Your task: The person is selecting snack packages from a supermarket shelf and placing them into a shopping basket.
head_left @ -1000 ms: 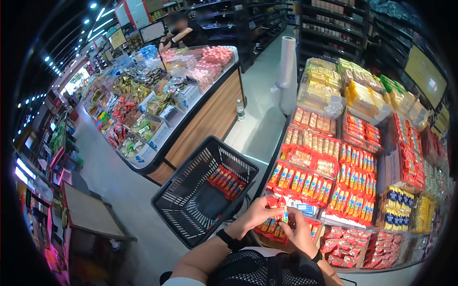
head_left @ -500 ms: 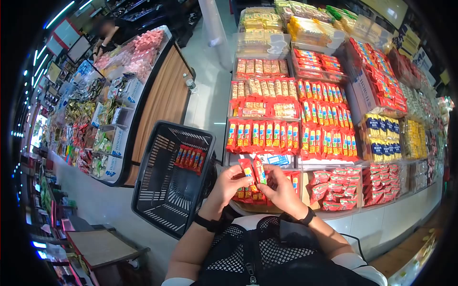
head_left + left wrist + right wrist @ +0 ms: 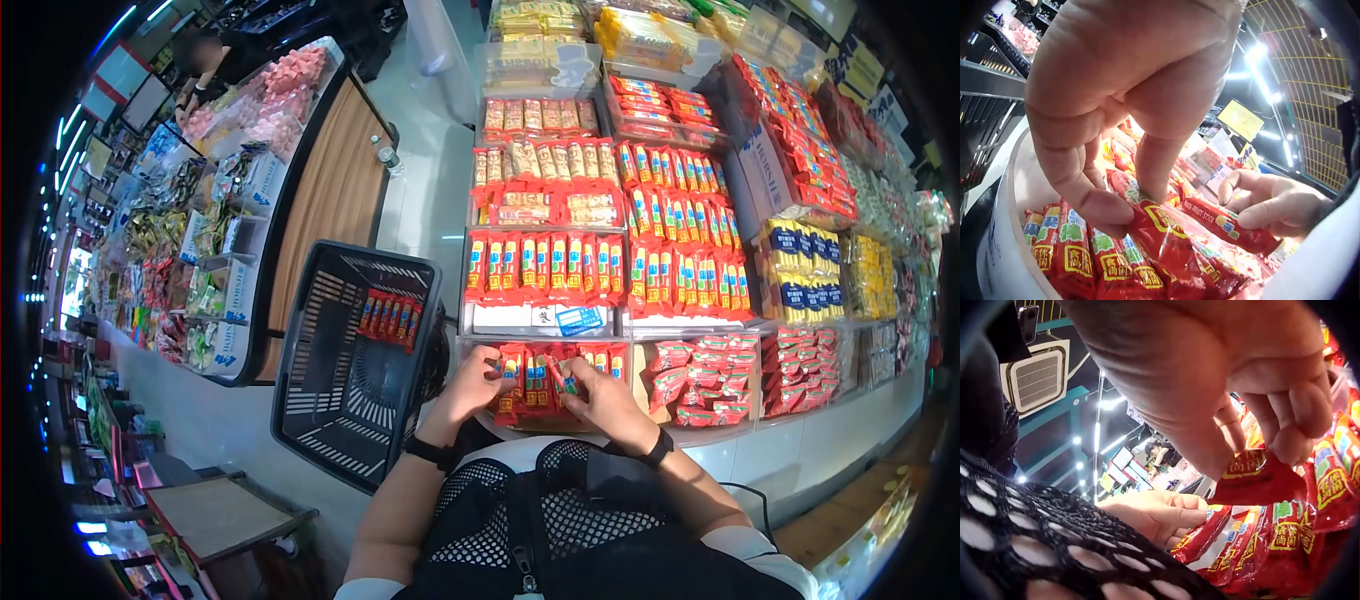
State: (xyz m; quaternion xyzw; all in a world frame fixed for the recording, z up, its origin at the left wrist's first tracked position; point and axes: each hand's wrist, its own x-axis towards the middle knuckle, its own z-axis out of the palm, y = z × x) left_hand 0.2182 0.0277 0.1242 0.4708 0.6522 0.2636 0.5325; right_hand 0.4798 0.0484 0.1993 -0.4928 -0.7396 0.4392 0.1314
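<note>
In the head view both hands are low over the front bin of red-wrapped snack sticks (image 3: 537,380). My left hand (image 3: 470,387) is at the bin's left side. Its thumb and fingers pinch one red snack stick (image 3: 1163,228), seen close up in the left wrist view. To the right, my right hand (image 3: 608,402) pinches a second red snack stick (image 3: 1260,478) between thumb and fingertips. Both sticks lie close over the others, which stand side by side in a row. A black shopping basket (image 3: 365,388) at the left holds several similar red snack sticks (image 3: 390,318).
Behind the front bin rise tiers of red snack sticks (image 3: 545,265), with a blue-and-white label (image 3: 580,320) on the ledge. Bins of small red packets (image 3: 705,380) stand to the right. A wood-sided candy counter (image 3: 335,190) stands at left, with a person (image 3: 205,75) beyond it.
Both hands have lowered from above the bin, where they held two snack sticks close together, and moved apart down to the row. The view has swung right since the first frame.
</note>
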